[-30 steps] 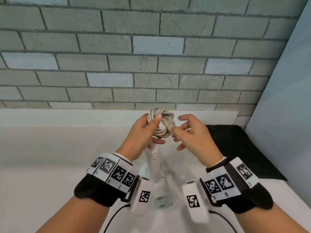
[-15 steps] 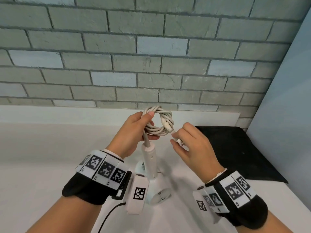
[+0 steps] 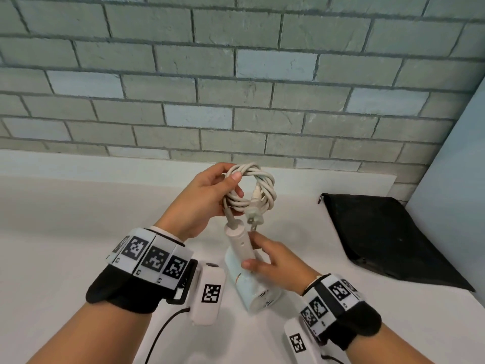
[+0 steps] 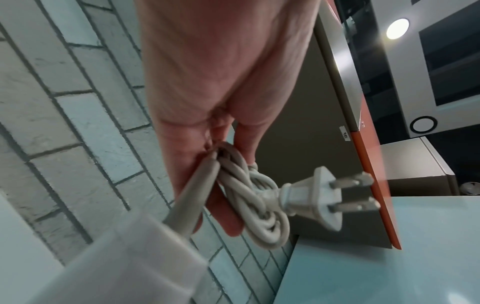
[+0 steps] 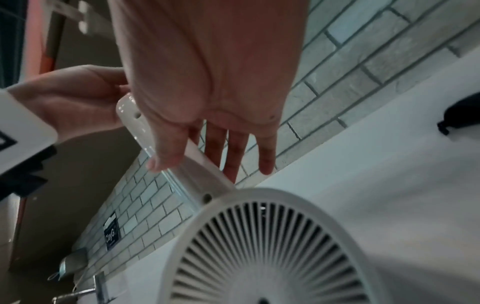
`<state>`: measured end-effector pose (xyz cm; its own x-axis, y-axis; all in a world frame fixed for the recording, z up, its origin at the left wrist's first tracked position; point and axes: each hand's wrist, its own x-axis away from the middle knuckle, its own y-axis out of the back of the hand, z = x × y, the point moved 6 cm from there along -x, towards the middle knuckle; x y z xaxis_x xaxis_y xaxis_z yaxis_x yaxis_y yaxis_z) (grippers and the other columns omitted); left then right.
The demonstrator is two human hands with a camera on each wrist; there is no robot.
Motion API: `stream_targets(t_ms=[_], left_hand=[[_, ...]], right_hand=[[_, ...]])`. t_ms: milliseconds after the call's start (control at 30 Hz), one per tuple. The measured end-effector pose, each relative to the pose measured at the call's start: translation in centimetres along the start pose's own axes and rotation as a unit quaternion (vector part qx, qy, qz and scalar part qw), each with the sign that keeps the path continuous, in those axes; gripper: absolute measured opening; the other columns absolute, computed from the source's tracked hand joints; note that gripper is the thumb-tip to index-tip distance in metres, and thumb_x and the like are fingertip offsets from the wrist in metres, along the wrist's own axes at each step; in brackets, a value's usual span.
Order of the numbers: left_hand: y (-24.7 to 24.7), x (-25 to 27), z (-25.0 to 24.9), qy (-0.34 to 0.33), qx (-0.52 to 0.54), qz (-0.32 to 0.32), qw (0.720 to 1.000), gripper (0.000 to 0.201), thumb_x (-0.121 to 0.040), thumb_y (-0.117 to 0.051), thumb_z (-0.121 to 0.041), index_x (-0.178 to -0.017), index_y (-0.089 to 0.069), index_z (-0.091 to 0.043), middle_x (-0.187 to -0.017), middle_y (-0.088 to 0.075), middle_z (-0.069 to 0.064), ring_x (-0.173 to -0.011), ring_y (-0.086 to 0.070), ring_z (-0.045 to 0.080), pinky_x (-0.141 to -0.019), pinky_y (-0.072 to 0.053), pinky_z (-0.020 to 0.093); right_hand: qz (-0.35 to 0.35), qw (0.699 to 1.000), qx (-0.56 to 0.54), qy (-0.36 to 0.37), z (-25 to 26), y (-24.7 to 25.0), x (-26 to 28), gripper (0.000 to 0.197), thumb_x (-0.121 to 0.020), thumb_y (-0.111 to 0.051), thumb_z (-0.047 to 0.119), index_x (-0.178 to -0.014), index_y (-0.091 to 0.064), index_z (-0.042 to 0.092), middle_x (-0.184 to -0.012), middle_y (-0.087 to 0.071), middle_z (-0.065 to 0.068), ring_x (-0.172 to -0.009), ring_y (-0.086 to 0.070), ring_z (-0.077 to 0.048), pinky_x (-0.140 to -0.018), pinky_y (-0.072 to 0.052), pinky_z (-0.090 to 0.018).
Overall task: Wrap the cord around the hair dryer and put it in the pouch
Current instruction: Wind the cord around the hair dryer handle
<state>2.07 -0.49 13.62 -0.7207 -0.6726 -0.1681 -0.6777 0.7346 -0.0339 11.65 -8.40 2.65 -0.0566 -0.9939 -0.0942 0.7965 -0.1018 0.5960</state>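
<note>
The white hair dryer (image 3: 250, 287) hangs nozzle-down just above the white counter (image 3: 65, 258); its round rear grille (image 5: 262, 246) fills the right wrist view. My left hand (image 3: 233, 185) grips the coiled grey-white cord (image 3: 262, 185) above the handle, and the two-pin plug (image 3: 254, 212) dangles out of the coil. The same coil (image 4: 259, 207) and plug (image 4: 311, 197) show under the left hand (image 4: 221, 164). My right hand (image 3: 253, 250) holds the dryer's handle (image 3: 240, 243), thumb in front and fingers behind it. The black pouch (image 3: 388, 232) lies flat at the right.
A grey brick wall (image 3: 236, 88) rises behind the counter's raised back ledge (image 3: 105, 164). A pale blue side panel (image 3: 451, 193) closes off the right, just past the pouch. Metal fixtures (image 5: 78, 288) show low on the wall.
My right hand let go of the plug end and dropped down to the dryer's handle. The plug now hangs loose from the coil. The left hand kept its hold on the coil.
</note>
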Motion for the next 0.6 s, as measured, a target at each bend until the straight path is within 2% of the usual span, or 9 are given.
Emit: stream_targets(t_ms=[67,133,200,233,333,400,500,600], left_hand=[[1.2,0.3,0.1,0.000,-0.019,-0.011,1.000,0.012,-0.092,-0.049,-0.018,-0.096,-0.061,-0.016,-0.070,-0.058,0.004,-0.060,-0.060,0.010,-0.057,-0.053,0.023],[2.5,0.6,0.6,0.009,-0.051,-0.024,0.998,0.012,-0.090,-0.052,-0.018,-0.095,-0.062,-0.017,-0.070,-0.061,0.004,-0.064,-0.059,0.011,-0.062,-0.052,0.023],[3.8,0.8,2.1,0.046,-0.091,-0.036,0.994,0.011,-0.089,-0.055,-0.019,-0.095,-0.064,-0.018,-0.070,-0.064,0.001,-0.061,-0.057,0.009,-0.059,-0.046,0.022],[4.2,0.8,3.1,0.073,-0.111,-0.033,0.991,0.011,-0.088,-0.056,-0.019,-0.095,-0.065,-0.017,-0.071,-0.065,0.001,-0.060,-0.057,0.009,-0.057,-0.043,0.021],[4.5,0.9,7.3,0.150,-0.181,0.008,0.972,0.010,-0.085,-0.062,-0.018,-0.094,-0.067,-0.016,-0.068,-0.066,0.000,-0.058,-0.055,0.010,-0.054,-0.041,0.021],[3.9,1.0,10.6,0.207,-0.211,0.041,0.955,0.011,-0.085,-0.062,-0.019,-0.095,-0.066,-0.015,-0.069,-0.067,0.002,-0.055,-0.055,0.010,-0.052,-0.044,0.019],[3.3,1.4,14.9,0.282,-0.235,0.060,0.928,0.023,-0.087,-0.061,-0.023,-0.106,-0.063,-0.010,-0.082,-0.066,0.011,-0.057,-0.056,0.015,-0.051,-0.051,0.020],[2.5,1.4,17.0,0.305,-0.256,0.080,0.914,0.023,-0.089,-0.058,-0.025,-0.107,-0.061,-0.010,-0.076,-0.063,0.008,-0.059,-0.060,0.016,-0.055,-0.054,0.021]], right_hand=[[-0.011,1.000,0.009,0.007,-0.1,0.3,-0.5,0.045,-0.085,-0.063,0.018,-0.127,-0.047,0.020,-0.120,-0.059,0.002,-0.109,-0.054,-0.011,-0.096,-0.041,-0.025],[-0.023,0.998,0.063,0.017,-0.4,1.1,-0.9,0.048,-0.083,-0.065,0.021,-0.128,-0.049,0.019,-0.113,-0.060,-0.002,-0.103,-0.056,-0.015,-0.092,-0.044,-0.030],[-0.025,0.986,0.162,0.022,-0.9,2.0,-1.2,0.052,-0.082,-0.065,0.027,-0.131,-0.047,0.022,-0.097,-0.056,-0.003,-0.090,-0.052,-0.017,-0.080,-0.041,-0.031],[-0.018,0.973,0.228,0.018,-1.3,2.3,-1.3,0.053,-0.083,-0.063,0.030,-0.133,-0.045,0.026,-0.095,-0.053,-0.003,-0.090,-0.050,-0.019,-0.078,-0.038,-0.032],[0.024,0.914,0.406,-0.007,-2.5,2.3,-1.6,0.053,-0.084,-0.058,0.033,-0.134,-0.040,0.038,-0.111,-0.053,-0.005,-0.108,-0.047,-0.023,-0.088,-0.033,-0.037],[0.055,0.886,0.460,-0.014,-3.5,1.8,-1.4,0.052,-0.085,-0.058,0.030,-0.132,-0.040,0.042,-0.112,-0.051,-0.003,-0.111,-0.045,-0.021,-0.090,-0.027,-0.038],[0.094,0.864,0.495,-0.009,-4.8,1.2,-0.9,0.051,-0.086,-0.056,0.023,-0.131,-0.042,0.043,-0.109,-0.051,-0.003,-0.109,-0.045,-0.024,-0.092,-0.024,-0.040],[0.118,0.854,0.506,-0.028,-5.7,0.9,-0.4,0.050,-0.088,-0.054,0.022,-0.132,-0.042,0.040,-0.110,-0.052,-0.004,-0.110,-0.044,-0.024,-0.098,-0.022,-0.042]])
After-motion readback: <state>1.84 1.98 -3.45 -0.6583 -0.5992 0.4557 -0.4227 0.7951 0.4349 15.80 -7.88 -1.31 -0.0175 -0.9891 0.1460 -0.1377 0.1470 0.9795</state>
